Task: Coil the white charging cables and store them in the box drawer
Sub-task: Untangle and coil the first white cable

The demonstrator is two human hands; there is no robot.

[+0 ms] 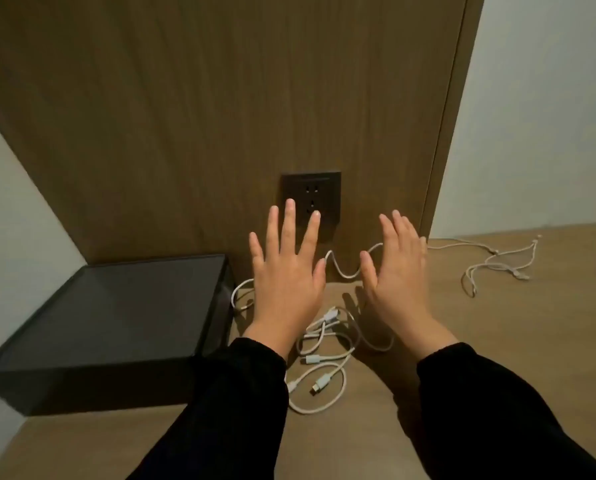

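Hovering palms-down with fingers spread, holding nothing, left hand [286, 278] and right hand [395, 282] sit above tangled white charging cables [324, 355] on the tan wooden surface [497, 341], just right of the closed black box drawer [109, 327].

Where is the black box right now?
In the head view the black box sits on the left of the wooden surface, against the wood wall panel, just left of the left hand and the tangled white cables.
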